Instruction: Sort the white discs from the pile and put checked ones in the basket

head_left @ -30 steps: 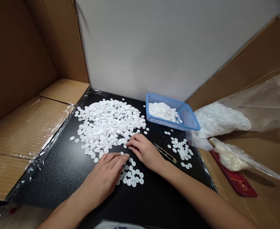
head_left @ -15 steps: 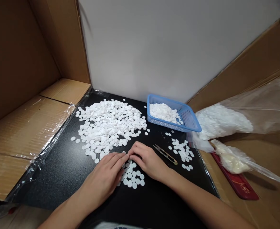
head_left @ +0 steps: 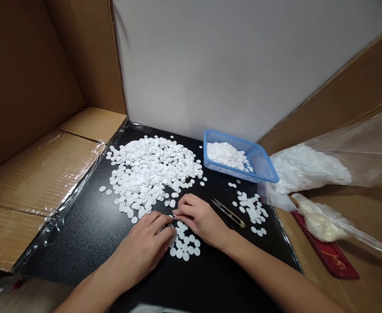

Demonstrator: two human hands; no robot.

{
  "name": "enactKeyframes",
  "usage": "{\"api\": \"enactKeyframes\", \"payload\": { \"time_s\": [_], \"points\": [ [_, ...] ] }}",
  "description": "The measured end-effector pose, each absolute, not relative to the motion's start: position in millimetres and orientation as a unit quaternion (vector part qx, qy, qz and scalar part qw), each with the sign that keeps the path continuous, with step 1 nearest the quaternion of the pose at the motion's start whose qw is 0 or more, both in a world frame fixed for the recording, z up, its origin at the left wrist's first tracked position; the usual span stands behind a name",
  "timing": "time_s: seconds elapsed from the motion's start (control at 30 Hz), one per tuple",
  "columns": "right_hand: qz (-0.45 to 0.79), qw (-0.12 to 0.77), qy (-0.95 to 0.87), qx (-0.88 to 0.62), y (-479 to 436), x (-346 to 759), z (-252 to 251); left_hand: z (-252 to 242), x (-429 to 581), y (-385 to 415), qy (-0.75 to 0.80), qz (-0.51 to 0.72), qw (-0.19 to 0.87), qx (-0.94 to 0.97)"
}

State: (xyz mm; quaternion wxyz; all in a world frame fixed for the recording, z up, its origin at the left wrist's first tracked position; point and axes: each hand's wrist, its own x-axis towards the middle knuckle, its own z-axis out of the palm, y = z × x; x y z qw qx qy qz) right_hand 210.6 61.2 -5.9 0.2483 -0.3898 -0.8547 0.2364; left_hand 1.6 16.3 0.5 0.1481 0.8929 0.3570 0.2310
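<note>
My left hand (head_left: 148, 239) rests low over the black tabletop, its fingers bent and drawn together, the tips at the edge of a small group of white discs (head_left: 186, 248). Facing it, my right hand (head_left: 200, 217) has its fingers and thumb pinched together just above that group. A white disc lies between the two sets of fingertips; what either hand grips is too small and covered to make out. Right behind the hands spreads a large heap of white discs (head_left: 151, 169). Thread snips (head_left: 228, 213) lie to the right of my right hand.
At the back right a blue basket (head_left: 243, 174) holds more discs. A smaller scatter of discs (head_left: 252, 208) lies before it. Farther right are a clear bag of white pieces (head_left: 311, 167), a small knotted bag (head_left: 317, 221) and a red strip (head_left: 330, 258). Cardboard (head_left: 41, 169) borders the left side.
My fingertips, touching half a second ago, have come slightly apart. The left hand has drawn back a little, uncovering discs between the hands. The whole view has shifted slightly.
</note>
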Motion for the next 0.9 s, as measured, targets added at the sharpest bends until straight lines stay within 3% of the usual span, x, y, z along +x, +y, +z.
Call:
{"api": "enactKeyframes", "payload": {
  "time_s": [0.13, 0.3, 0.53, 0.9],
  "points": [
    [0.330, 0.258, -0.792, -0.443, 49, 221, 1, -3, 1, 17, 0.372, 0.240, 0.158, 0.883],
    [0.356, 0.269, -0.745, -0.496, 52, 225, 4, -10, 2, 19, 0.406, 0.255, 0.130, 0.868],
    [0.312, 0.242, -0.732, -0.555, 73, 227, 6, -21, 5, 22, 0.424, 0.241, 0.050, 0.872],
    [0.194, 0.273, -0.833, -0.440, 70, 209, -2, -22, 5, 20, 0.439, 0.260, -0.010, 0.860]
  ]
}}
